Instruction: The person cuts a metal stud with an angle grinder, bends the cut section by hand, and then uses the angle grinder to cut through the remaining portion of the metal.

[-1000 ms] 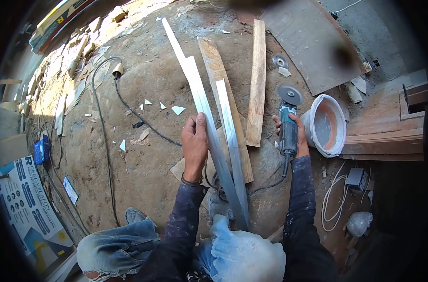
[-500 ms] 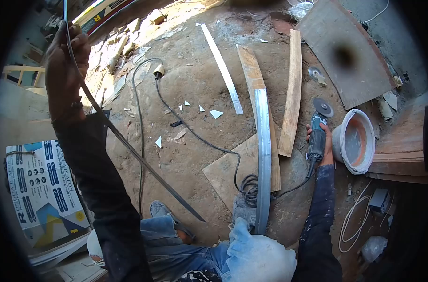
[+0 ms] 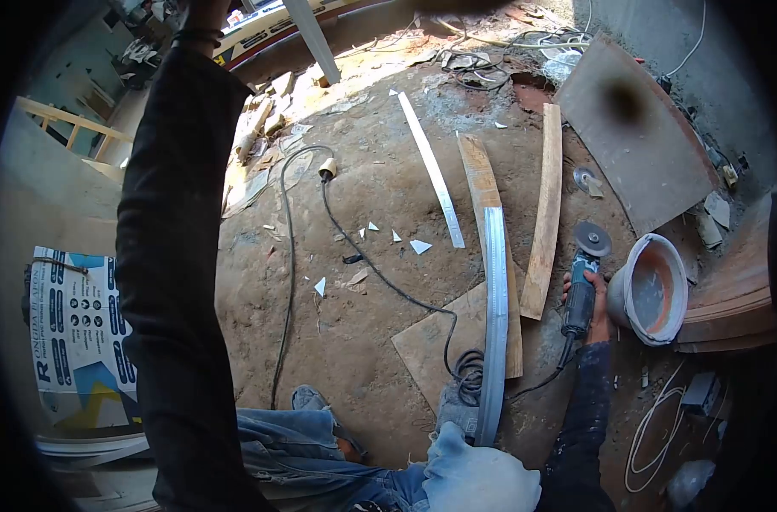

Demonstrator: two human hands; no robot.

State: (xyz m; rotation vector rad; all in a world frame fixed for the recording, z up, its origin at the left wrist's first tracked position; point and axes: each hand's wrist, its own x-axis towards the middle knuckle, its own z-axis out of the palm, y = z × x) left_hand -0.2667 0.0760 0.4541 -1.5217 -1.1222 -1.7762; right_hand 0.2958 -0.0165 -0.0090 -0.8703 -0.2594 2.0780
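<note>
The grinder (image 3: 579, 303) is sitting in the right hand's (image 3: 598, 305) closed grip, a metal channel (image 3: 496, 307) lying to its left. The left hand (image 3: 207, 12) is rising mostly out of view, its hold untellable, leaving that channel untouched by either hand.

The angle grinder (image 3: 579, 305) sits in the right hand (image 3: 597, 299), with a bucket (image 3: 623, 300) just beside the hand on its right. Left of the hand lies a plank (image 3: 542, 213); farther left, a metal channel (image 3: 496, 316) lies partly over a second plank (image 3: 476, 171), then a narrow strip (image 3: 431, 171). Ahead of the hand are a loose disc (image 3: 587, 182) and, beyond, a broad panel (image 3: 653, 162). Behind and right, a small box (image 3: 702, 392).
</note>
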